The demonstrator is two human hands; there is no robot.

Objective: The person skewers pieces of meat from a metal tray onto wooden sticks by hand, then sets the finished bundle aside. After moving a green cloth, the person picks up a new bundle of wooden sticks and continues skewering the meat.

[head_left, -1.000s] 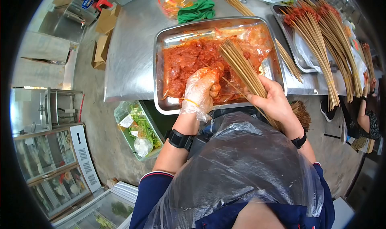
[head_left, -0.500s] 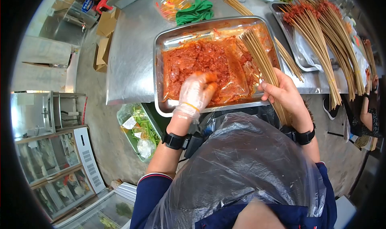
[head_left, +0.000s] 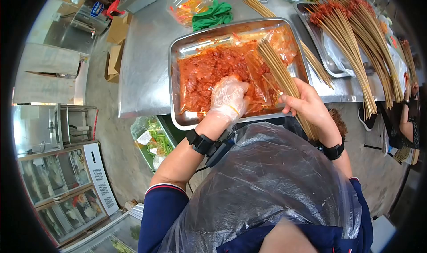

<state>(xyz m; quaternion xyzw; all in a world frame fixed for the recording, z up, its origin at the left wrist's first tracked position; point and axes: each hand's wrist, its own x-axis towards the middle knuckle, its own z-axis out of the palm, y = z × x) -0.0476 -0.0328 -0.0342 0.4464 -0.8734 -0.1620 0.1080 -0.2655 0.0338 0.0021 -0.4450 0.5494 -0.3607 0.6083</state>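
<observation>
A steel tray (head_left: pixel 174 95) holds a mass of red marinated meat (head_left: pixel 200 75), with clear plastic film at its right side. My left hand (head_left: pixel 229 97), in a clear plastic glove, is over the meat with its fingers curled toward the right. Whatever those fingertips hold is hidden. Wrapped around a bundle of thin wooden skewers (head_left: pixel 280 68), my bare right hand (head_left: pixel 307 108) is at the tray's front right corner. The skewers slant across the tray, their far ends above the film. One skewer sticks out from the bundle toward my left hand.
Bundles of skewers tipped with red meat (head_left: pixel 342 26) rest on another tray (head_left: pixel 313 39) at right. Loose skewers (head_left: pixel 316 64) lie beside the main tray. Behind are a green cloth (head_left: pixel 212 15) and a clear container (head_left: pixel 184 8). A green crate (head_left: pixel 153 139) with vegetables is below the table (head_left: pixel 142 75).
My left hand has moved right across the meat, closer to the skewers. My right hand and its bundle have shifted slightly left, and one skewer now stands apart from the rest.
</observation>
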